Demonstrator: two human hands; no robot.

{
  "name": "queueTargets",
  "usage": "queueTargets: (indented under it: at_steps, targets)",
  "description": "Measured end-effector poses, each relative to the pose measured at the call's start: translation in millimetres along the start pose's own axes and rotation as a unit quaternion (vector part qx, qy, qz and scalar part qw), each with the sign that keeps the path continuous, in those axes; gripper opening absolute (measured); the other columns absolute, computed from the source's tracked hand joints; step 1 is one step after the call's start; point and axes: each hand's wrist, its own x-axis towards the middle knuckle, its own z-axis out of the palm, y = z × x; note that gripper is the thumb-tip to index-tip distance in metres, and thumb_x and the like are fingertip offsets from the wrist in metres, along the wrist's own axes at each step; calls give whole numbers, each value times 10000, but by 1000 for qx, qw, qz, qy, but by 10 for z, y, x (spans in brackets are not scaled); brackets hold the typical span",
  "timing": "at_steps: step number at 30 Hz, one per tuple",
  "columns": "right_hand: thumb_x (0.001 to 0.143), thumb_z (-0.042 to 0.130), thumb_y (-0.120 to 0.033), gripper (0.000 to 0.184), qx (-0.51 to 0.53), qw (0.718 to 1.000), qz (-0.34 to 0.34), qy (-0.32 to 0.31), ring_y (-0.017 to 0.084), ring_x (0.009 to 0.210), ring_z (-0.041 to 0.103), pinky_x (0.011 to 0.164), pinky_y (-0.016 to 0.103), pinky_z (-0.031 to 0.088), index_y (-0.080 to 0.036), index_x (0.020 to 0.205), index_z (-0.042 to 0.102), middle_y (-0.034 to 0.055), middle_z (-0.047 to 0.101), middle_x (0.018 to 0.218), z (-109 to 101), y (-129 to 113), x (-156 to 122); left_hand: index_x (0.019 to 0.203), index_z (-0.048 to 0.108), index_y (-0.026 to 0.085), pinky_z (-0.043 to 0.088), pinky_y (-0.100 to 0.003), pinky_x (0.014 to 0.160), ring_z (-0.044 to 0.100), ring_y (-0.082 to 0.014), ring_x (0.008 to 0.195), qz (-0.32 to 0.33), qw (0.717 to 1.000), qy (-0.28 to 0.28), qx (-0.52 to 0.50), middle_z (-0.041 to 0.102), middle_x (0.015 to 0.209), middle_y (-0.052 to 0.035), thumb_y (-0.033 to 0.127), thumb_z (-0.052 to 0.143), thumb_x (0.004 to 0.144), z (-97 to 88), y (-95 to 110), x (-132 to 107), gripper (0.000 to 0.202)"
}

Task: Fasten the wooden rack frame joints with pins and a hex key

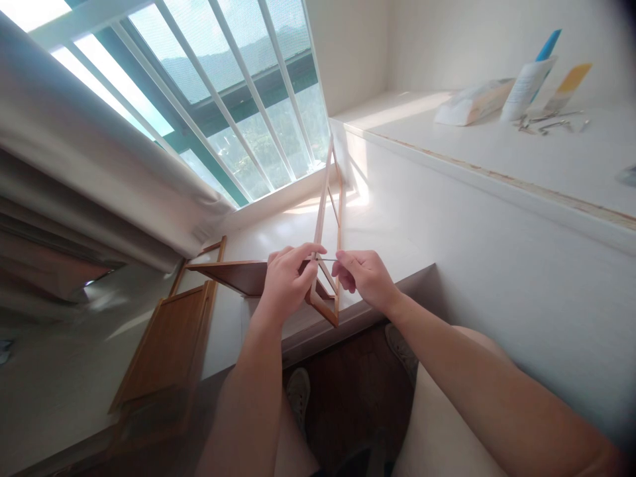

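Observation:
A wooden frame (pixel 322 222) stands on the white ledge, with a brown wooden panel (pixel 238 273) meeting it from the left. My left hand (pixel 288 281) is closed around the joint where the panel and frame meet, its thumb and forefinger close to the tip of a thin metal rod (pixel 326 260). Between the thumb and fingers of my right hand (pixel 365 275) is the other end of that rod, which lies roughly level and points at the frame's upright. My right fingers hide its far end, so its exact kind does not show.
On the raised white shelf (pixel 397 109) at right are a white tube (pixel 525 86), a clear packet (pixel 474 99), a yellow-and-clear item (pixel 569 86) and several small metal screws (pixel 546 124). Another wooden panel (pixel 166 344) leans at left, below a curtain (pixel 99 139). A barred window (pixel 223 86) is ahead.

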Motion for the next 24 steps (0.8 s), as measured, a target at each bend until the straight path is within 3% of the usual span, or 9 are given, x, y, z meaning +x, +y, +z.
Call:
queueTargets:
  at_steps: [12,17,24]
  targets:
    - [969,544,-589,566,64,996,54,-10,95,353,434,397,239,310,-128,687,713,14,576,437,3,8,30,1155,707,331,345,-384,981,629,-207,991,4,1000,5,-8,735,914,25,262,434,933,3,-5,-5,358]
    - [980,541,-542,547,82,995,54,-7,85,327,392,399,236,306,-131,649,688,-15,493,371,19,-9,32,1124,705,323,342,-380,975,625,-202,971,7,1000,7,-7,719,887,29,252,435,929,0,-10,-5,340]
    - [954,548,-622,571,79,995,55,8,81,328,352,382,238,306,-170,613,619,-55,405,370,52,14,1,1151,707,334,344,-386,972,625,-204,960,6,1000,5,-5,713,856,28,261,443,930,9,-21,-2,352]
